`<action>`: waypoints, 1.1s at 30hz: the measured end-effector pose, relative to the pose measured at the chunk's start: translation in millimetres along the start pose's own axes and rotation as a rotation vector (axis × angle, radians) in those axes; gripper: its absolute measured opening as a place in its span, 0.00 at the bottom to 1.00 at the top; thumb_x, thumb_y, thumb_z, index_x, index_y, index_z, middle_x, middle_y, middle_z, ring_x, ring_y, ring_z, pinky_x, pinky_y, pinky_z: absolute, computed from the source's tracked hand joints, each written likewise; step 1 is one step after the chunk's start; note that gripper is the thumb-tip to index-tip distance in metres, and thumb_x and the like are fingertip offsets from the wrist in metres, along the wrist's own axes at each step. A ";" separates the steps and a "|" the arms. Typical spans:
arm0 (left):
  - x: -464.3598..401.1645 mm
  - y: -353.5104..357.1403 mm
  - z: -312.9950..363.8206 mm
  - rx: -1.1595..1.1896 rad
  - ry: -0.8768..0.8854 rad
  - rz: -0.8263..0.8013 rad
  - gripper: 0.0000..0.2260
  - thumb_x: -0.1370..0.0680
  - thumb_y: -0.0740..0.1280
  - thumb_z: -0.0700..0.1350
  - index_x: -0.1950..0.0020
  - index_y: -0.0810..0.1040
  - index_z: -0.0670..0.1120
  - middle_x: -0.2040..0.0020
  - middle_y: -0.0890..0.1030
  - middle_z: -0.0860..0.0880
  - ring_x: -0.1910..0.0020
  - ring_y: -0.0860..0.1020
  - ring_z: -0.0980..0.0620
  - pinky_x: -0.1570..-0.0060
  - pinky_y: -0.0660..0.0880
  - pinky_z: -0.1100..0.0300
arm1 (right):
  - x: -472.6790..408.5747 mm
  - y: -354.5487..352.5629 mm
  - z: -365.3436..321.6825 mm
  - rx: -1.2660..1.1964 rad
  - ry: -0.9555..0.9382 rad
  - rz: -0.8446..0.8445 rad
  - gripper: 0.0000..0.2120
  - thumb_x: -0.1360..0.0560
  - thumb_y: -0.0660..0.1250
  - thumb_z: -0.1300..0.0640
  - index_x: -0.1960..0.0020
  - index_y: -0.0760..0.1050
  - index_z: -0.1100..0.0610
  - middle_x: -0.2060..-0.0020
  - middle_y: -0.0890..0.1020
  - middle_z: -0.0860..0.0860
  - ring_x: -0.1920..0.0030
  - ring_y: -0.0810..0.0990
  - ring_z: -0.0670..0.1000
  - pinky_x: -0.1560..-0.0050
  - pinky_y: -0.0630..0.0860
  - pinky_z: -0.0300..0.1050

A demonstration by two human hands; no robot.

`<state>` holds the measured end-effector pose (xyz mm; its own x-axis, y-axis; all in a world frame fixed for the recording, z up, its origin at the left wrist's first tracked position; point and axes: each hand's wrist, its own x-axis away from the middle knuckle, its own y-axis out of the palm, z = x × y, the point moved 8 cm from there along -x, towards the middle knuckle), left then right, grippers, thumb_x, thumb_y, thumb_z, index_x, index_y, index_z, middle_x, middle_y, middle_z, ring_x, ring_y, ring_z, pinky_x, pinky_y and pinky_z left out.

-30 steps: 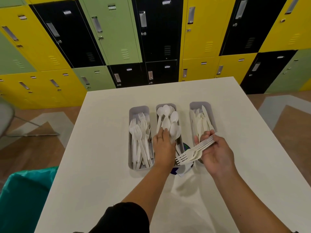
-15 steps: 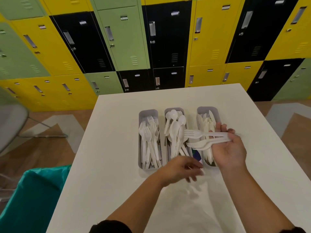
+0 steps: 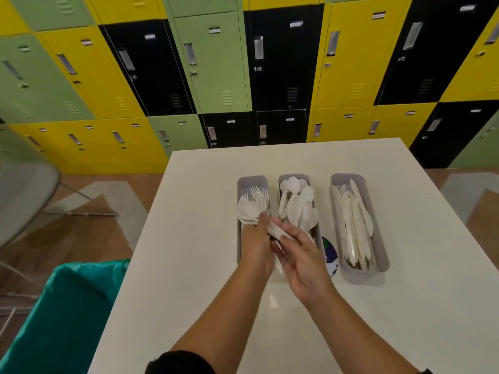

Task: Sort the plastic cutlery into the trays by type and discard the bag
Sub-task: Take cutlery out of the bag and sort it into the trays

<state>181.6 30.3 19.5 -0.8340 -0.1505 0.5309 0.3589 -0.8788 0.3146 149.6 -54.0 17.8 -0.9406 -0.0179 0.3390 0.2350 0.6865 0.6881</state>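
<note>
From the head camera, a white table (image 3: 189, 238) holds three grey trays side by side. The fork tray (image 3: 252, 182) is the left one, and white forks (image 3: 259, 197) lie in it. The spoon tray (image 3: 293, 178) sits just right of the fork tray and is full of white spoons (image 3: 299, 203). The knife tray (image 3: 361, 271) stands farther right of the fork tray and holds white knives (image 3: 353, 225). The left hand (image 3: 256, 244) is over the fork tray, and its fingers curl around a bunch of held forks (image 3: 247, 211). The right hand (image 3: 302, 255) is over the near end of the spoon tray, just right of the fork tray, its fingers touching the handles of the bunch. I cannot tell if it grips them. A bag (image 3: 330, 255) with green and blue print peeks out between the spoon tray and the knife tray; its words are too blurry to read. A teal bin (image 3: 62, 306) stands on the floor, well left of the fork tray. Lockers (image 3: 216, 63) in yellow, green and black fill the wall behind the trays; their small labels cannot be read.
</note>
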 end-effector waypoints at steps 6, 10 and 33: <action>-23.7 -34.8 23.6 -0.449 0.237 0.151 0.07 0.20 0.58 0.41 0.50 0.76 0.41 0.58 0.78 0.47 0.58 0.77 0.48 0.63 0.73 0.61 | -10.7 12.5 13.5 0.905 -0.147 -0.049 0.16 0.27 0.66 0.70 0.49 0.76 0.50 0.45 0.80 0.50 0.49 0.80 0.46 0.55 0.78 0.34; -29.5 -31.2 33.6 -0.581 0.337 0.143 0.04 0.19 0.58 0.43 0.47 0.71 0.46 0.52 0.77 0.47 0.55 0.77 0.50 0.59 0.73 0.62 | -23.9 27.6 18.5 1.105 -0.279 -0.086 0.07 0.25 0.64 0.66 0.51 0.75 0.56 0.49 0.77 0.53 0.53 0.77 0.50 0.63 0.76 0.33; 30.7 -39.8 30.8 -1.196 0.649 -0.052 0.27 0.22 0.65 0.45 0.26 0.58 0.45 0.28 0.61 0.46 0.28 0.56 0.49 0.39 0.58 0.67 | 34.6 -5.3 17.7 1.529 -0.083 -0.411 0.21 0.32 0.74 0.48 0.42 0.71 0.43 0.42 0.71 0.40 0.46 0.73 0.35 0.51 0.70 0.28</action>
<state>154.6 74.7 47.5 -0.9996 0.0020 -0.0277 0.0186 -0.6920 -0.7217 111.5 -45.4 14.5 -0.8974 -0.3763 0.2306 -0.4383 0.6992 -0.5648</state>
